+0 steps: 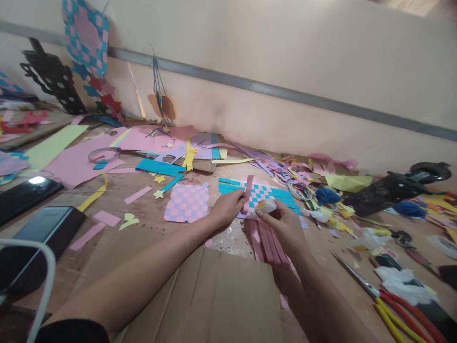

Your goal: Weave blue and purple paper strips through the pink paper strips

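A blue and pink paper weave (262, 191) lies in front of me, its loose blue strips running out to both sides and its pink strips hanging toward me. My left hand (228, 208) pinches a pink paper strip (249, 186) at the left edge of the checkered part. In my right hand (283, 223) is a small white glue bottle (266, 206), tilted with its nozzle pointing left and down, close to the strip. Whether the nozzle touches the paper I cannot tell. Left of my left hand lies a finished-looking pink and lilac woven piece (186, 202).
Scissors (378, 293) with red and yellow handles lie at the right. Paper scraps (274, 166) are heaped along the wall. A cardboard sheet (214, 295) is under my forearms. A power bank (46, 243) with a white cable (50, 267) and a phone (28, 195) are at the left.
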`<state>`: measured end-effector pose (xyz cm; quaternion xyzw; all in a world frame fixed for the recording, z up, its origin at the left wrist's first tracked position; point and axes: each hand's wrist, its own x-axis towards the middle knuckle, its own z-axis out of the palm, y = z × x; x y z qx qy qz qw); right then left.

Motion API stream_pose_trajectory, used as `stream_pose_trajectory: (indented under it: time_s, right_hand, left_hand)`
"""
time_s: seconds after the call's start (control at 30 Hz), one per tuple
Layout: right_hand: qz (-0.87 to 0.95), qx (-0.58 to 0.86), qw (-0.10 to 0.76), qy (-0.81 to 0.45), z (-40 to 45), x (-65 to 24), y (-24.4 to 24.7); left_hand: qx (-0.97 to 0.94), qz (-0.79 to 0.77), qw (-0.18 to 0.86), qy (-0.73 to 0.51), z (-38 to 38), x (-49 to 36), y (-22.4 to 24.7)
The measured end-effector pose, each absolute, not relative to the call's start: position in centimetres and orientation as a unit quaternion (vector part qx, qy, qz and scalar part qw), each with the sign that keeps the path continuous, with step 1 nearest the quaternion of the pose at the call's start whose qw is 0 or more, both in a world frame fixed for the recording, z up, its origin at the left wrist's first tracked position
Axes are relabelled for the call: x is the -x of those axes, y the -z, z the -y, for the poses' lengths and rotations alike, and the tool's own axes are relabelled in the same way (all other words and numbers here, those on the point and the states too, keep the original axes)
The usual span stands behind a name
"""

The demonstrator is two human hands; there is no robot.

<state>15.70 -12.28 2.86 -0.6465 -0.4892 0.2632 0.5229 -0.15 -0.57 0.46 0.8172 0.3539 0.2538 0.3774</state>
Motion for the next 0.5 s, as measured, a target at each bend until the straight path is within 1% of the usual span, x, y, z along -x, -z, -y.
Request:
stream_pose_trajectory:
  time_s: [0.27, 0.5]
  right_hand:
    - [0.401, 0.620, 0.594, -0.320, 12.7, -16.1, -3.7]
    - [0.265, 0.565, 0.697, -0.354, 13.6, -17.9, -4.6]
  left_hand:
    - [-0.817, -0.360, 0.373, -0.251, 0.5, 0.1, -0.3]
    - [-0.819, -0.357, 0.380, -0.239, 0.7, 0.4, -1.0]
